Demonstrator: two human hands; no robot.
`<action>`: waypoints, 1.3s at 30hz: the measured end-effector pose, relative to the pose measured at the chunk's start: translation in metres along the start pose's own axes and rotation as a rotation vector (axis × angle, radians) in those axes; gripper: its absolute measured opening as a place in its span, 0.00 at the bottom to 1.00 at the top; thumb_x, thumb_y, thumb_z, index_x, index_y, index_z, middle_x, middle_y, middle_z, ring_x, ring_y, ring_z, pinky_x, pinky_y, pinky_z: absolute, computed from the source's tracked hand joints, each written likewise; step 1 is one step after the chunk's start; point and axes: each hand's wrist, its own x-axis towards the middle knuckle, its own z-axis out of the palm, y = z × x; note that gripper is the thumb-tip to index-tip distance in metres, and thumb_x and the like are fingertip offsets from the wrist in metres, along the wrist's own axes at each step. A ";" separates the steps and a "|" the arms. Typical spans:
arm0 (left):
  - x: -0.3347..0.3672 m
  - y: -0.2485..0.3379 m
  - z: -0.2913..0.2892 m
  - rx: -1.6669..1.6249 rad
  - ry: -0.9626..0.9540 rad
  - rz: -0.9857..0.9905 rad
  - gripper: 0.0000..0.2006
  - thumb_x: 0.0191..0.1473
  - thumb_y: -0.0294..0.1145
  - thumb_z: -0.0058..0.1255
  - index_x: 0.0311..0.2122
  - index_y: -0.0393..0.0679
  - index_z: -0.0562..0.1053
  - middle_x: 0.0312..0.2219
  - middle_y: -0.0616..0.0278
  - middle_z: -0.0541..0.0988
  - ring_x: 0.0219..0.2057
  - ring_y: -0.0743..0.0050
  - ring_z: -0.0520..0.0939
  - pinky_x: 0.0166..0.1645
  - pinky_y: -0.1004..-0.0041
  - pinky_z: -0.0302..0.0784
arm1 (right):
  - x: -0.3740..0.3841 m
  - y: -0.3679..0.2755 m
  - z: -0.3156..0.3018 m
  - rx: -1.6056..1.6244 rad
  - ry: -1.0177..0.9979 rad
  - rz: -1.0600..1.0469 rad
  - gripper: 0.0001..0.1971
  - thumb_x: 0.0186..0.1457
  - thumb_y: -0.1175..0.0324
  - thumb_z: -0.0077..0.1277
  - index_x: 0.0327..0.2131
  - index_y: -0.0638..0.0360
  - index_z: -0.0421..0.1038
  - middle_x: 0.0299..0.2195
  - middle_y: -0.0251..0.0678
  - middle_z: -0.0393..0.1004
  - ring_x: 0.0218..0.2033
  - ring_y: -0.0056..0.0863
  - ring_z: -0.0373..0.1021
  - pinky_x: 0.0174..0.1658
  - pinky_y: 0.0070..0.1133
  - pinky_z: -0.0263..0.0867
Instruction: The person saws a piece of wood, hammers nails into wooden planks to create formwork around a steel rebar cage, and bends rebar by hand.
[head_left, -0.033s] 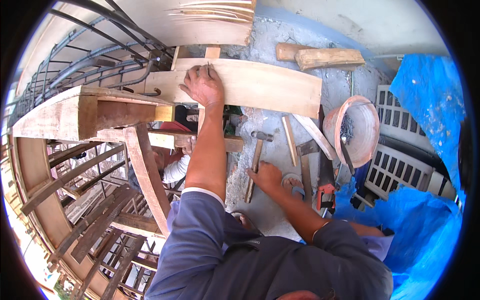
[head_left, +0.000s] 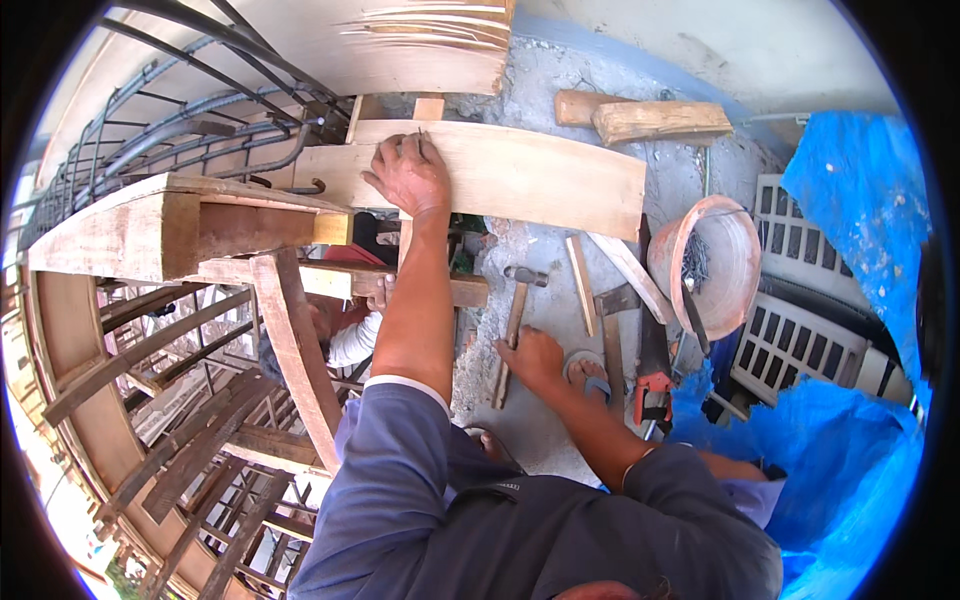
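My left hand (head_left: 412,175) rests on a pale wooden plank (head_left: 540,170), its fingers bent and drawn together. A thin dark nail (head_left: 421,132) stands at the fingertips, seemingly pinched between them. Lower and to the right, my right hand (head_left: 533,357) is closed on the wooden handle of a hammer (head_left: 516,318), with the thumb across it. The hammer's metal head points away from me, over the concrete floor. How the right fingers wrap beneath the handle is hidden.
Another person's hand (head_left: 380,293) shows under the timber frame (head_left: 290,340) at left. Steel bars (head_left: 200,120) jut out behind it. On the right are a handsaw (head_left: 655,380), a hatchet (head_left: 617,300), a bucket (head_left: 735,265) holding nails, wood blocks (head_left: 665,120) and a blue tarp (head_left: 850,450).
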 end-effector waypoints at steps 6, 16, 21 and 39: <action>0.002 0.003 -0.006 0.054 -0.034 -0.005 0.12 0.55 0.44 0.57 0.34 0.48 0.83 0.40 0.61 0.80 0.47 0.51 0.77 0.60 0.41 0.63 | -0.029 0.004 -0.002 0.775 0.277 0.255 0.13 0.59 0.61 0.54 0.34 0.63 0.70 0.22 0.47 0.72 0.22 0.39 0.70 0.30 0.37 0.66; -0.001 0.000 -0.010 0.015 -0.082 -0.006 0.11 0.54 0.42 0.57 0.37 0.47 0.83 0.40 0.59 0.78 0.48 0.48 0.75 0.63 0.38 0.60 | 0.055 -0.101 -0.177 0.707 0.287 -0.320 0.17 0.65 0.58 0.52 0.44 0.64 0.70 0.22 0.47 0.73 0.23 0.42 0.74 0.28 0.36 0.67; 0.000 0.005 -0.008 0.002 -0.108 -0.014 0.11 0.51 0.39 0.57 0.37 0.47 0.82 0.41 0.60 0.78 0.49 0.49 0.74 0.64 0.38 0.59 | 0.109 -0.106 -0.159 0.318 0.389 -0.362 0.20 0.66 0.55 0.50 0.48 0.64 0.68 0.27 0.57 0.77 0.31 0.60 0.75 0.32 0.46 0.68; 0.002 -0.002 -0.010 0.002 -0.090 -0.031 0.11 0.52 0.39 0.56 0.37 0.47 0.83 0.42 0.59 0.78 0.49 0.50 0.74 0.65 0.38 0.57 | 0.113 -0.125 -0.168 0.170 0.277 -0.278 0.18 0.67 0.54 0.46 0.43 0.63 0.66 0.24 0.57 0.77 0.29 0.61 0.76 0.34 0.49 0.70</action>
